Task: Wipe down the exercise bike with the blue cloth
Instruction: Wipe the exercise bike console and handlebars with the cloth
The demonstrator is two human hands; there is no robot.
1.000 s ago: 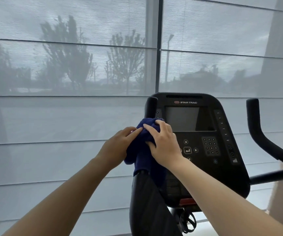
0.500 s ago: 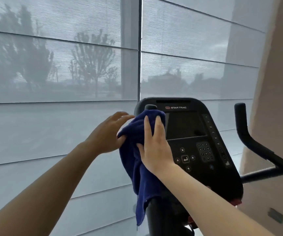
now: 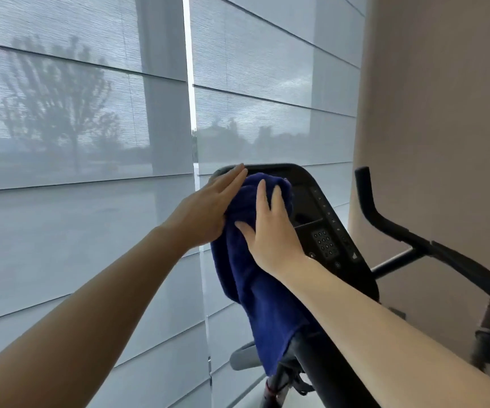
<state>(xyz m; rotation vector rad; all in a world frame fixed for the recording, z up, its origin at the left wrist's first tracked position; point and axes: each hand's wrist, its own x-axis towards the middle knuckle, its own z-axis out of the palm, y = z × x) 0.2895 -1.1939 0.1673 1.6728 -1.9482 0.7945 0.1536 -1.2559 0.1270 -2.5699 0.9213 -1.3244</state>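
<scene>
The blue cloth (image 3: 255, 293) drapes over the left side of the exercise bike's black console (image 3: 326, 231) and hangs down past the left handlebar. My right hand (image 3: 270, 231) lies flat on the cloth, fingers spread, pressing it against the console's screen area. My left hand (image 3: 208, 210) holds the cloth's left edge, its fingers stretched up to the console's top left corner. The keypad and right column of markings stay uncovered. The cloth and hands hide the left part of the console.
The bike's right handlebar (image 3: 385, 219) curves up beside a beige wall column (image 3: 438, 142). Grey window blinds (image 3: 90, 142) fill the background right behind the console. The bike's near frame tube (image 3: 332, 375) rises at the bottom centre.
The cloth has unfolded from a bunch into a long hanging drape. Both hands have slid upward toward the console's top edge. My view has swung left, so the bike sits further right.
</scene>
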